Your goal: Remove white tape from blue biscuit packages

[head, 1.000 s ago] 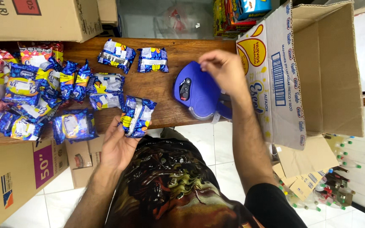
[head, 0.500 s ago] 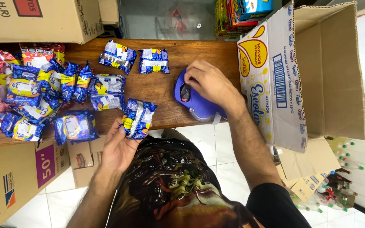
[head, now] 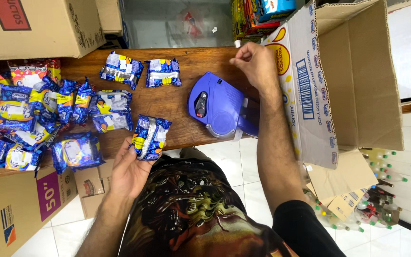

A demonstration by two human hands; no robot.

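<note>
My left hand (head: 132,171) holds a blue snack packet (head: 149,136) at the near edge of the wooden table (head: 177,102). My right hand (head: 257,64) is raised over the far right of the table. Its fingertips pinch a small white scrap (head: 237,43), likely a sticker. Just below that hand a blue price-label gun (head: 220,110) lies flat on the table, touched by neither hand. Two more blue packets (head: 141,71) lie at the far side, and another one (head: 112,110) sits left of the held packet.
A heap of blue and red snack packets (head: 22,116) fills the table's left end. An open cardboard box (head: 338,81) stands on its side at the right. More cartons sit at the top left (head: 34,26) and bottom left (head: 10,209). Bottles (head: 372,209) lie on the floor at the right.
My right hand has let go of the label gun and moved up towards the far edge, pinching something small. My left hand has lifted the packet slightly off the table edge.
</note>
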